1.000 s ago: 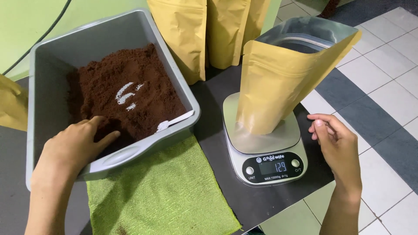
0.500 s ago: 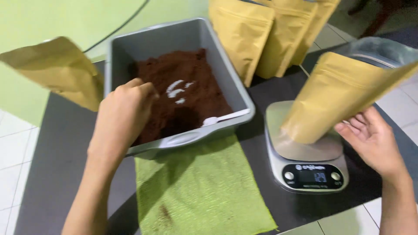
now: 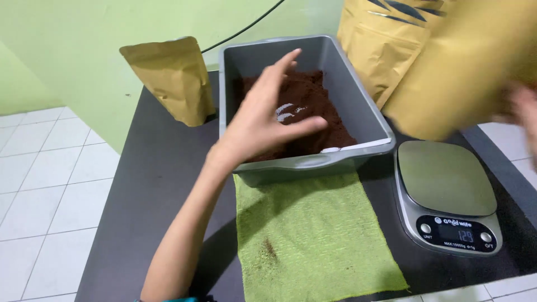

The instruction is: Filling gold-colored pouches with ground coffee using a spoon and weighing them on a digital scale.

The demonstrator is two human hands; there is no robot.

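Pouch status: the kraft stand-up pouch (image 3: pixel 475 67) is off the digital scale (image 3: pixel 447 193) since 0.5 s ago, now held up in the air, blurred, by the right hand (image 3: pixel 523 114); its fingers are too smeared to tell the grip. Scale platform bare, display lit. Left hand (image 3: pixel 263 120) has come up out of the brown powder (image 3: pixel 305 109) and hovers over the grey tub (image 3: pixel 313 159), fingers spread, holding nothing; green cloth (image 3: pixel 313 235) lies on the counter (image 3: pixel 162 179) below them, a second pouch (image 3: pixel 170 78) to their left.
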